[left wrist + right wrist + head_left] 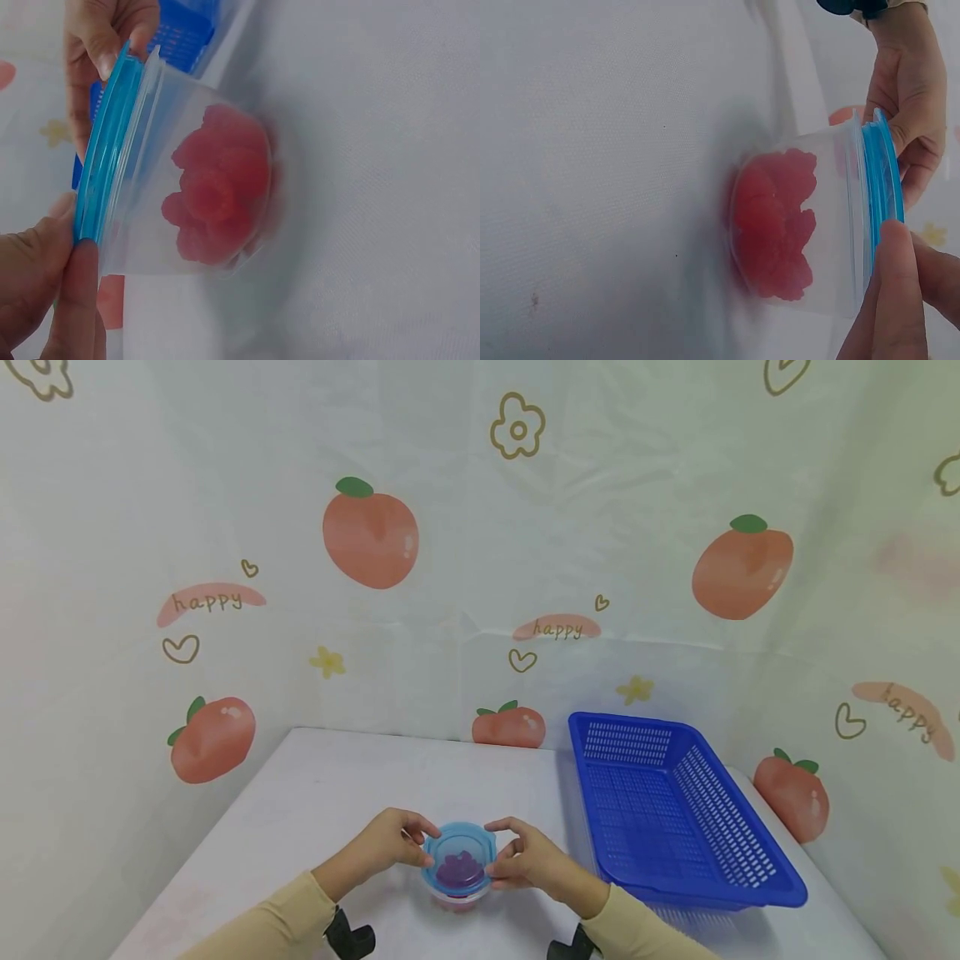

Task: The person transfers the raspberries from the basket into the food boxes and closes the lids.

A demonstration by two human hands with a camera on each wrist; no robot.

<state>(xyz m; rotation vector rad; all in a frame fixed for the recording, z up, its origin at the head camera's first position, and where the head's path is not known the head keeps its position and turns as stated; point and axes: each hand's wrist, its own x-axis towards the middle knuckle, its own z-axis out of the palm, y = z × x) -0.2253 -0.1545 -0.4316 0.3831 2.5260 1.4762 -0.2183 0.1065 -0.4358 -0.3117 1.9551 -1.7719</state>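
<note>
A clear plastic container (150,247) stands upright on the white table, with red raspberries (206,195) heaped in its lower part. Over its mouth lies a translucent blue round lid (459,837), its edge right at the container's rim. My left hand (392,841) pinches the lid's left edge between thumb and fingers. On the opposite side, my right hand (531,857) grips the lid's right edge the same way. Seen from above through the lid, the raspberries look purple. The wrist views show both hands at lid height, above the container's walls.
To the right of the hands is a large blue plastic basket (757,893) with slotted walls. The white table (337,777) reaches back to a hanging cloth (450,527) printed with fruit. Black wrist-worn mounts (351,937) sit below the sleeves.
</note>
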